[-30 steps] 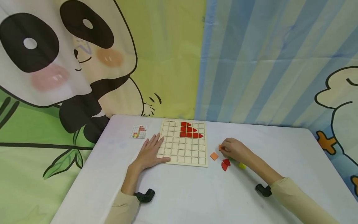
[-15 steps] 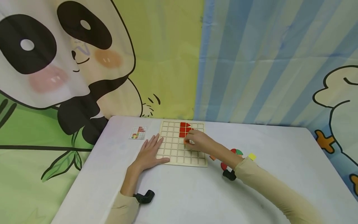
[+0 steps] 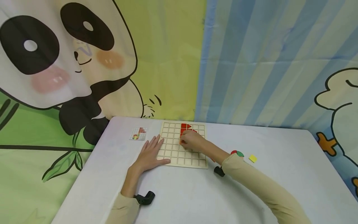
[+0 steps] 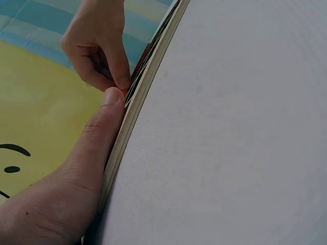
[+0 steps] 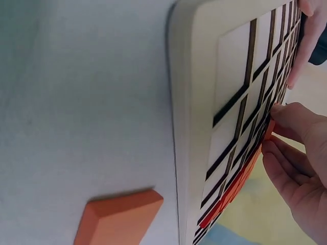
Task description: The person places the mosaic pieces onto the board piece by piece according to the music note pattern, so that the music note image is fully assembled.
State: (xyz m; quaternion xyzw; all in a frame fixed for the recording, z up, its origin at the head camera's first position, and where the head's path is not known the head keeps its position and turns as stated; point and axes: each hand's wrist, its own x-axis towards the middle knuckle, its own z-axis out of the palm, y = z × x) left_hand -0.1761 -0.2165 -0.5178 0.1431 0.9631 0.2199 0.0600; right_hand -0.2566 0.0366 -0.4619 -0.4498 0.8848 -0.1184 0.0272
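A wooden grid board [image 3: 193,161] lies on the white table. My left hand [image 3: 150,154] rests on its left edge with fingers spread. Over the board, my right hand [image 3: 193,140] pinches an orange square tile [image 5: 269,130] between thumb and fingertips, at a cell just below the red pieces [image 3: 183,126]. The right wrist view shows that tile tilted against the grid. Red squares and pointed pieces fill part of the upper rows, and my right hand hides some of them. Left of the board lies a small pattern card [image 3: 138,133] with a coloured figure on a grid.
To the board's right lie loose pieces: a yellow square [image 3: 253,158], a green piece [image 3: 240,154] and a red one [image 3: 233,152]. Close to the board's edge is another orange tile [image 5: 120,217]. My right forearm covers part of this area. A printed curtain hangs behind the table.
My right hand has carried the orange tile leftward from the loose pieces onto the board, then slightly further left to a cell beneath the red rows. My left hand has stayed in place.
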